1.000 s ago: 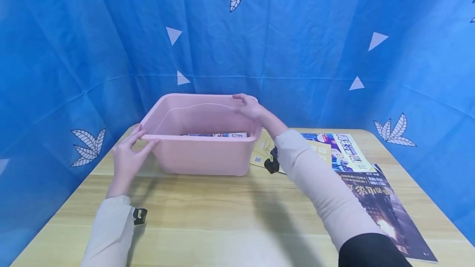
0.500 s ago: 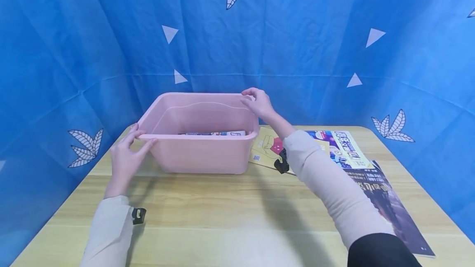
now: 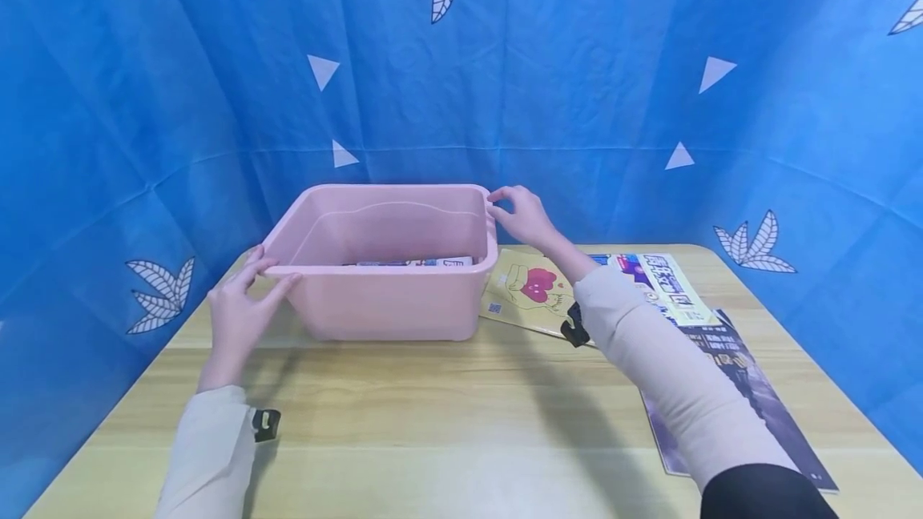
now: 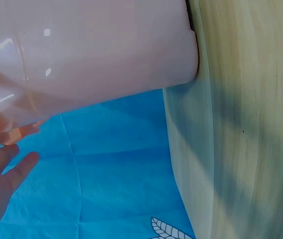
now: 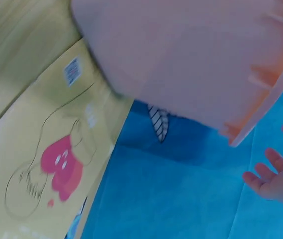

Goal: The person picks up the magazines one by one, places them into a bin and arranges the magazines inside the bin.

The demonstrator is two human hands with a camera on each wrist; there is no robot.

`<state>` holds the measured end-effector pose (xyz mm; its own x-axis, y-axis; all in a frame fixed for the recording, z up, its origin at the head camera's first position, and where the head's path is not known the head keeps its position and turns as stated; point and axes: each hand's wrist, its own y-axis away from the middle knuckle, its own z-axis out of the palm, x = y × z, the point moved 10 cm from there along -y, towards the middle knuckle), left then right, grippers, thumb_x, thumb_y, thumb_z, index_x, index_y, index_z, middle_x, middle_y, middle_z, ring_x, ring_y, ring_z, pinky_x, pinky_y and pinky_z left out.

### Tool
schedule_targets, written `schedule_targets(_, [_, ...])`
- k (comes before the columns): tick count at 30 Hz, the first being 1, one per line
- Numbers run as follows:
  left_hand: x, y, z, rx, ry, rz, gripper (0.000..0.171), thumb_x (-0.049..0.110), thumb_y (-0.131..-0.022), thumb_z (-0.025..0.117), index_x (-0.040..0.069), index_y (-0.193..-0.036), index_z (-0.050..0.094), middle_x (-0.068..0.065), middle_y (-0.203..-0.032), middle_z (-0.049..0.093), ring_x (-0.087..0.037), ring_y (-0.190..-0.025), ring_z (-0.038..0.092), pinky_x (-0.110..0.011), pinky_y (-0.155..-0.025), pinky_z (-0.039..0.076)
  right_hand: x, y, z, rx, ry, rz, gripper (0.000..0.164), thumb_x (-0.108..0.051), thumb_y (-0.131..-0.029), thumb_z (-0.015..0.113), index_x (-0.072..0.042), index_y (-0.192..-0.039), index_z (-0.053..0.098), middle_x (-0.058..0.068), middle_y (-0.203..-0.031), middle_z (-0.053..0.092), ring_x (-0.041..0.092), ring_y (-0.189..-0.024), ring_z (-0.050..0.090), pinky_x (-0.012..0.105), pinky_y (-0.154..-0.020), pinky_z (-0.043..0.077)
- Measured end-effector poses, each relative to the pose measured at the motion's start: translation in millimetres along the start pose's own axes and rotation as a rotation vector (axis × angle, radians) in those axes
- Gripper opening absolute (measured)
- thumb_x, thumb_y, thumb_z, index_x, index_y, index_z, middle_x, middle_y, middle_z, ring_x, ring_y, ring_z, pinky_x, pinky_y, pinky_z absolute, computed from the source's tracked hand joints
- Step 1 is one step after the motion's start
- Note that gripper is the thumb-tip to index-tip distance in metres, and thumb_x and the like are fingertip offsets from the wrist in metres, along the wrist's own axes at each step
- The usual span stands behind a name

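A pink plastic storage bin (image 3: pixel 392 303) stands upright on the wooden table, its open top facing up. Low inside it, the printed edge of a magazine or booklet (image 3: pixel 453 262) shows above the front rim; the rest is hidden. My left hand (image 3: pixel 238 315) holds the bin's front left corner, thumb along the front rim and fingers at the left side. My right hand (image 3: pixel 525 217) is just outside the back right corner, fingers loosely bent. In the right wrist view its fingers (image 5: pixel 276 162) are spread apart from the rim.
A yellow booklet (image 3: pixel 530 295) with a red heart drawing lies right of the bin. Beyond it are a colourful magazine (image 3: pixel 674 287) and a dark magazine (image 3: pixel 764 403), partly under my right forearm. A blue curtain (image 3: pixel 433 86) surrounds the wooden table (image 3: pixel 404 423).
My right hand has moved right, from over the bin's right rim to just outside it, uncovering more of the yellow booklet. The left hand stays at the front left corner.
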<state>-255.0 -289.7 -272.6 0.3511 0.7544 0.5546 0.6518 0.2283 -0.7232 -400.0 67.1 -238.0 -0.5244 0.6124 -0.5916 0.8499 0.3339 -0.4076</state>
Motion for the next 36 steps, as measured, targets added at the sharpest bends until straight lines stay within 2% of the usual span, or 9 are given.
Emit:
schedule_targets(9, [-1.2, 0.5, 1.3, -0.012, -0.001, -0.006, 0.037, 0.022, -0.074, 0.074, -0.002, -0.100, 0.064, -0.018, -0.124, 0.049, -0.038, -0.113, 0.045, -0.051, -0.093, 0.035, 22, 14, -11, 0.011, 0.009, 0.008, 0.025, -0.013, -0.089, 0.055, 0.004, -0.108, 0.058, 0.019, -0.113, 0.053, 0.031, -0.113, 0.043, 0.044, -0.095, 0.035])
schedule_targets(18, [1.8, 1.0, 1.2, 0.014, -0.001, 0.018, 0.035, 0.019, -0.072, 0.076, -0.003, -0.098, 0.064, -0.018, -0.122, 0.051, -0.037, -0.112, 0.046, -0.051, -0.091, 0.037, 36, 27, -16, 0.032, 0.030, -0.007, 0.023, -0.011, -0.088, 0.057, 0.005, -0.104, 0.059, 0.020, -0.111, 0.054, 0.032, -0.111, 0.044, 0.044, -0.095, 0.034])
schedule_targets(28, [-3.9, 3.4, 2.7, -0.005, -0.004, -0.044, 0.037, 0.022, -0.075, 0.073, -0.001, -0.102, 0.064, -0.011, -0.127, 0.048, -0.030, -0.117, 0.044, -0.052, -0.088, 0.039, 59, 41, -17, 0.041, 0.059, -0.003, 0.022, -0.009, -0.087, 0.057, 0.007, -0.102, 0.060, 0.022, -0.110, 0.054, 0.035, -0.111, 0.044, 0.046, -0.095, 0.032])
schedule_targets(36, [-3.7, 3.7, 3.3, -0.007, 0.001, -0.042, 0.038, 0.021, -0.074, 0.074, -0.002, -0.102, 0.063, -0.012, -0.127, 0.048, -0.032, -0.116, 0.045, -0.053, -0.087, 0.040, 88, 53, -15, 0.023, 0.077, 0.058, 0.021, -0.008, -0.087, 0.056, 0.008, -0.100, 0.060, 0.025, -0.111, 0.053, 0.037, -0.111, 0.042, 0.049, -0.095, 0.032])
